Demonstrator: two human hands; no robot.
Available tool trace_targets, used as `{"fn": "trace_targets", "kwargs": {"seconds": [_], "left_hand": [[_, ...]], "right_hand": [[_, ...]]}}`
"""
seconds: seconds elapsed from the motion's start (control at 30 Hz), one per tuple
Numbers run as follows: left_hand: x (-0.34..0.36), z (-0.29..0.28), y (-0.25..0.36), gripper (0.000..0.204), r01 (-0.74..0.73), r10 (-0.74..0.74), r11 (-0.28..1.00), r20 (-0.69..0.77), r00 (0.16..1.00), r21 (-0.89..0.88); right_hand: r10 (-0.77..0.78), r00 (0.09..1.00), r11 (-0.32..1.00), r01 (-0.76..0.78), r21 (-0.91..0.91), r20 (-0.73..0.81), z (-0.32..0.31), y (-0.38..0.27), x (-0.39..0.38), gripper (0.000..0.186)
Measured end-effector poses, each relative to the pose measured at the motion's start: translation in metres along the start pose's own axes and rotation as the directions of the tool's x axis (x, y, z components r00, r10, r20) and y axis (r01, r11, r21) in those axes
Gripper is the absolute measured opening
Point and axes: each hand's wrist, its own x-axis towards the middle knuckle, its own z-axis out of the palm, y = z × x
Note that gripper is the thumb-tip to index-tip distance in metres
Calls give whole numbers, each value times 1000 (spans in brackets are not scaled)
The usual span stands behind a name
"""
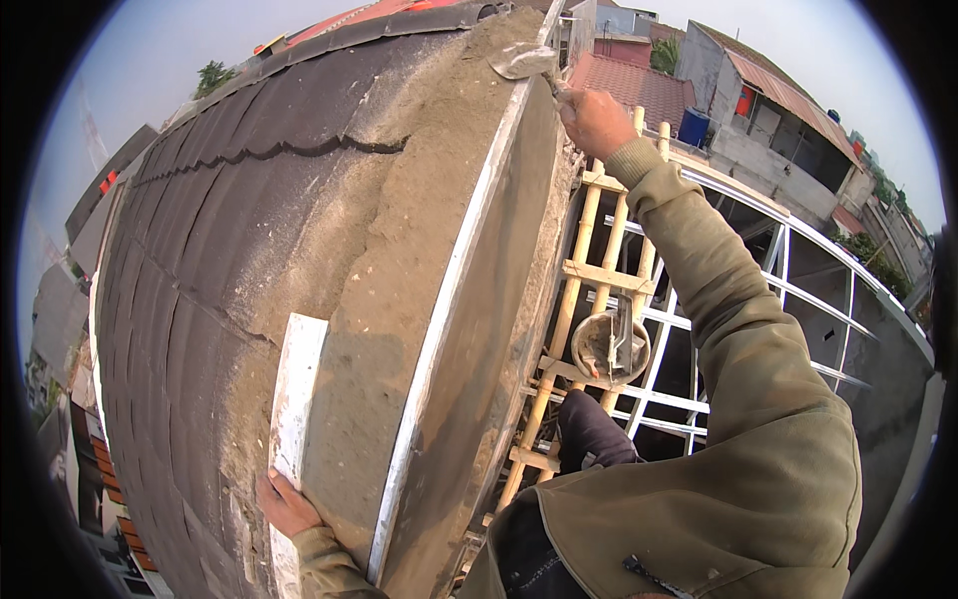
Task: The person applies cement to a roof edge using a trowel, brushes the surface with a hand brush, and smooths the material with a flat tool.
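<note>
My right hand grips a trowel at the far end of the wall top. Its mortar-smeared blade rests at or just over the mortar near the corner; the handle is mostly hidden in my fist. Down at the near left, my left hand holds the edge of a flat white board lying along the roof side of the mortar band. Between this board and a long pale straightedge strip on the wall's edge lies a darker, damp-looking mortar patch. Drier, rougher mortar stretches beyond it.
Dark roof tiles slope away on the left. Right of the wall, a bamboo scaffold carries a round bucket with a metal tool across it. White metal roof framing spans an open drop beyond. My leg is beside the bamboo.
</note>
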Motion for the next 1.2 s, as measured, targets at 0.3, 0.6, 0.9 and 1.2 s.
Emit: {"fn": "trace_targets", "kwargs": {"seconds": [0.3, 0.6, 0.9, 1.2], "left_hand": [[1, 2, -2, 59, 15, -15, 1000, 6, 1000, -17], [1, -1, 6, 57, -3, 3, 999, 12, 1000, -52], [0, -1, 3, 54, -17, 17, 999, -5, 1000, -52], [-5, -10, 4, 49, -34, 33, 999, -19, 999, -39]], "right_hand": [[-160, 987, 982, 157, 104, 17, -9, -9, -12, 37], [-190, 979, 980, 184, -72, -73, -23, 7, 37, 35], [-268, 958, 961, 259, 96, 97, -32, -45, -12, 36], [-319, 917, 948, 310, 73, 238, -36, -88, -53, 34]]}}
